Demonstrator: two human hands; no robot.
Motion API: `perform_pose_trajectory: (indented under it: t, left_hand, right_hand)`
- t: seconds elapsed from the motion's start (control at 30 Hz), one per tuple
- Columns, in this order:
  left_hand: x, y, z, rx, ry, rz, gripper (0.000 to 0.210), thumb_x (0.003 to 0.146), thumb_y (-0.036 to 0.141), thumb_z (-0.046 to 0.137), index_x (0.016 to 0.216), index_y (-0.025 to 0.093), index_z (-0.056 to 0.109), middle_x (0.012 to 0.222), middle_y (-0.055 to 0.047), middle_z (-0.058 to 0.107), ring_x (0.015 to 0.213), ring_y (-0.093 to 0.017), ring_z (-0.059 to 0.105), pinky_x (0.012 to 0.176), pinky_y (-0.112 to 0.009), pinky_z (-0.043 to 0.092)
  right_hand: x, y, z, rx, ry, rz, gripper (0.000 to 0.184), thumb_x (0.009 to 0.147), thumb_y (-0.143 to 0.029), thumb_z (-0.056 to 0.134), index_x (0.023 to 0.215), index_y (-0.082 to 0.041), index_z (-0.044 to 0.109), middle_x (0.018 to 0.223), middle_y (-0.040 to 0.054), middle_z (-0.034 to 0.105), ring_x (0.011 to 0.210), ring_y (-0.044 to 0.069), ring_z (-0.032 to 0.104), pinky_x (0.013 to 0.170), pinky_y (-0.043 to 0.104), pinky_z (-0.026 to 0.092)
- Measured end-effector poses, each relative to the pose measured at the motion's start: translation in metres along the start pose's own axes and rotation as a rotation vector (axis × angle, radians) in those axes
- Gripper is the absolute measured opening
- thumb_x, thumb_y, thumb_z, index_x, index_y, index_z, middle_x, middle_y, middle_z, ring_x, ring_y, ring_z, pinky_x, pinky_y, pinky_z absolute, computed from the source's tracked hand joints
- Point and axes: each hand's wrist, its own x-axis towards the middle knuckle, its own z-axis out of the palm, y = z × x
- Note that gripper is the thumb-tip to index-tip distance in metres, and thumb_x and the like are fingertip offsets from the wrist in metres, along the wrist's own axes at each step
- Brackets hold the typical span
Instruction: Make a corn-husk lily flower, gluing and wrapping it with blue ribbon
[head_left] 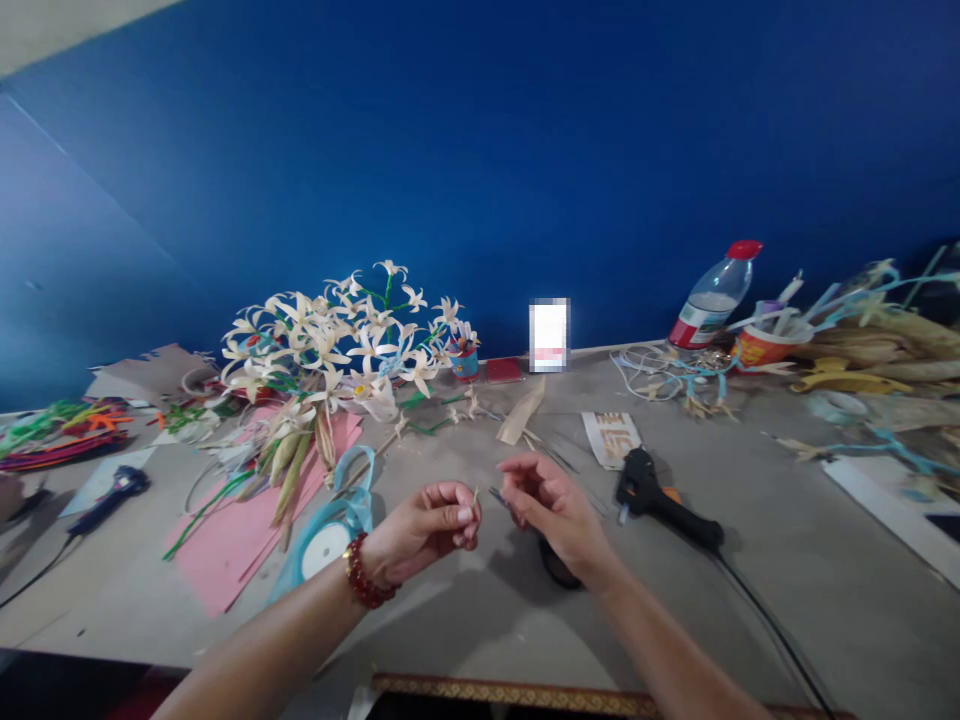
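Observation:
My left hand (439,520), with a red bead bracelet at the wrist, is closed in a pinch. A thin, pale yellowish strip (475,496) sticks up from between its thumb and forefinger. Just across from it, my right hand (551,505) is curled around scissors. The dark scissor tips (496,493) point left toward the strip, a small gap apart. Below the right palm a black handle loop (559,565) shows; the middle of the scissors is hidden by the hand. Beyond the hands lies a pale dried husk piece (523,410).
Left of my hands are a blue ribbon roll (326,550), pink paper (214,565) and a bunch of cream flowers (322,340). A black glue gun (667,505) lies right, its cord running forward. Behind it stand a plastic bottle (712,300) and a orange cup (769,345).

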Motion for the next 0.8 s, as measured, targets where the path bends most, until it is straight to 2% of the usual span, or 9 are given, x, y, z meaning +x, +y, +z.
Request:
perform_pose_trajectory:
  t: [0.2, 0.3, 0.37, 0.43, 0.63, 0.8]
  left_hand:
    - [0.0, 0.008, -0.004, 0.243, 0.144, 0.047, 0.028, 0.068, 0.033, 0.085, 0.073, 0.014, 0.065, 0.067, 0.0, 0.059, 0.061, -0.01, 0.052, 0.061, -0.022, 0.039]
    - [0.001, 0.012, -0.011, 0.593, 0.176, 0.119, 0.03, 0.078, 0.043, 0.073, 0.079, 0.015, 0.065, 0.07, -0.001, 0.062, 0.062, -0.011, 0.053, 0.062, -0.024, 0.043]
    - [0.006, 0.016, -0.021, 0.932, 0.198, 0.184, 0.032, 0.086, 0.047, 0.062, 0.082, 0.015, 0.066, 0.072, -0.003, 0.065, 0.063, -0.013, 0.056, 0.063, -0.025, 0.046]
    - [0.013, 0.023, -0.037, 1.145, 0.23, 0.221, 0.03, 0.088, 0.044, 0.058, 0.082, 0.016, 0.068, 0.074, -0.005, 0.067, 0.066, -0.016, 0.058, 0.064, -0.027, 0.047]
    - [0.038, 0.045, -0.084, 1.537, 0.377, 0.292, 0.009, 0.083, 0.022, 0.063, 0.078, 0.021, 0.07, 0.084, -0.005, 0.069, 0.086, -0.022, 0.061, 0.081, -0.032, 0.045]
    - [0.051, 0.039, -0.1, 1.752, 0.403, 0.289, 0.01, 0.085, 0.019, 0.06, 0.081, 0.021, 0.07, 0.088, -0.007, 0.07, 0.09, -0.024, 0.062, 0.086, -0.034, 0.045]
  right_hand:
    - [0.0, 0.0, -0.002, -0.046, 0.046, 0.009, 0.028, 0.081, -0.04, 0.072, 0.099, -0.02, 0.064, 0.071, -0.0028, 0.057, 0.054, 0.01, 0.051, 0.049, 0.022, 0.042]
    - [0.001, 0.003, -0.003, -0.063, 0.056, -0.003, 0.025, 0.083, -0.039, 0.071, 0.099, -0.021, 0.064, 0.07, -0.0032, 0.057, 0.054, 0.009, 0.051, 0.05, 0.022, 0.042]
    - [0.001, 0.003, -0.004, -0.08, 0.064, -0.018, 0.022, 0.085, -0.038, 0.069, 0.097, -0.021, 0.064, 0.067, -0.004, 0.056, 0.053, 0.009, 0.05, 0.051, 0.022, 0.041]
    - [0.002, 0.003, -0.003, -0.086, 0.075, -0.033, 0.022, 0.086, -0.039, 0.068, 0.096, -0.02, 0.064, 0.065, -0.0045, 0.055, 0.052, 0.009, 0.049, 0.05, 0.022, 0.04]
    - [0.002, 0.002, -0.003, -0.122, 0.088, -0.07, 0.023, 0.085, -0.04, 0.068, 0.096, -0.02, 0.065, 0.067, -0.0034, 0.057, 0.052, 0.009, 0.049, 0.049, 0.022, 0.042]
    - [0.002, 0.001, -0.003, -0.14, 0.109, -0.074, 0.024, 0.085, -0.041, 0.068, 0.095, -0.02, 0.065, 0.068, -0.0022, 0.058, 0.052, 0.01, 0.05, 0.048, 0.022, 0.043]
